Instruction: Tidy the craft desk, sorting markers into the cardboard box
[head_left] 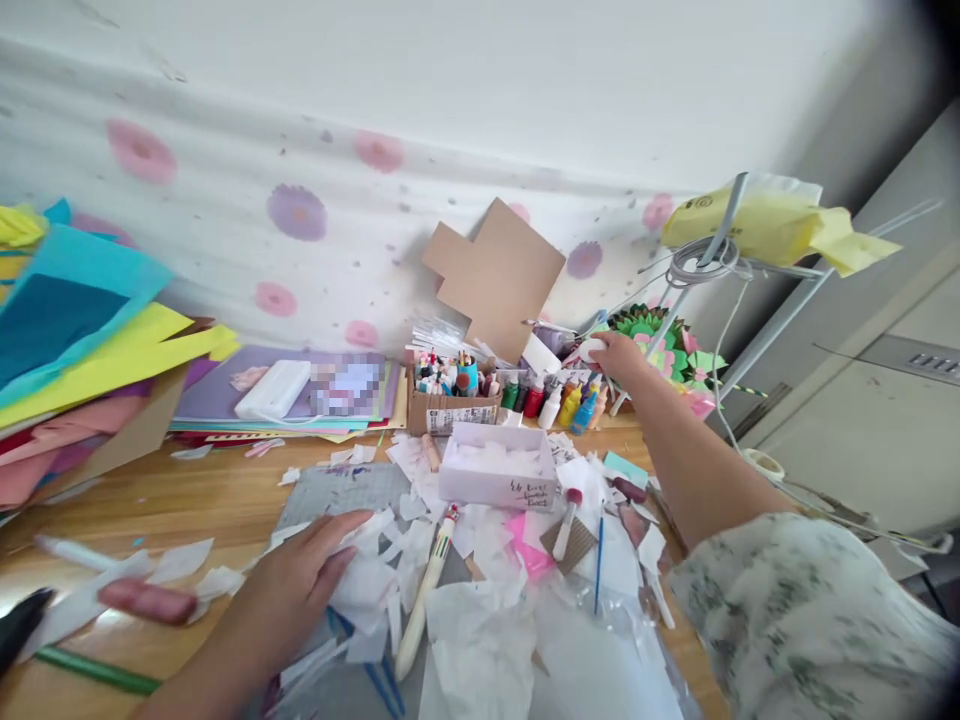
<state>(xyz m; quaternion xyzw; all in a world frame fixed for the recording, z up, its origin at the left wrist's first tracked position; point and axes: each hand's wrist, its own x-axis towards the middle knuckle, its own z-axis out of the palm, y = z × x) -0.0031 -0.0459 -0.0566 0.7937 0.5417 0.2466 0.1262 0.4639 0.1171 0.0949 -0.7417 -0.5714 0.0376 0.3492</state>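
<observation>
My left hand [311, 560] is over torn white paper scraps [371, 580] on the left of the work area. Its fingers are stretched forward, the thumb is a little apart, and nothing shows in its grasp. Far to the back right, my right hand [621, 358] closes on a small white rounded object [592, 349] whose kind I cannot make out. Just below that hand stand paint bottles [574, 405] in several colours. A white box [495, 490] with handwriting on its front sits between the hands, white material inside. A thick multi-colour pen [427, 590] lies before it.
Pens and brushes fill a cardboard box [454, 410] at the back. Coloured paper [90, 330] is stacked at left. A metal rack [720, 240] with coiled cable stands at right. A makeup brush [568, 525] and a blue stick [599, 565] lie among scraps.
</observation>
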